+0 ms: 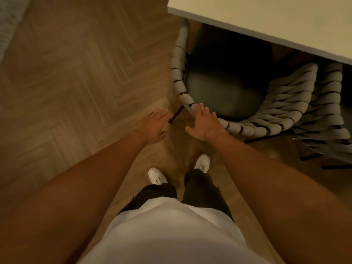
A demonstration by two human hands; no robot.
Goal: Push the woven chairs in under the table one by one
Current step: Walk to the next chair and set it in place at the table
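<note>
1. The left hand (154,126) hangs over the herringbone floor (62,88), fingers straight and spread, holding nothing, toward ten o'clock from the white shoes (158,176).
2. The right hand (203,123), fingers flat, rests on the rim of the nearest woven chair (245,127).
3. That chair's dark seat (222,94) lies partly under the white table (270,21) at one o'clock.
4. A second woven chair (323,103) stands just beside it at three o'clock.

Chair (224,96) rim is touched by flat right hand (204,123); left hand (153,126) is held open beside it; seat partly under table (266,21).
</note>
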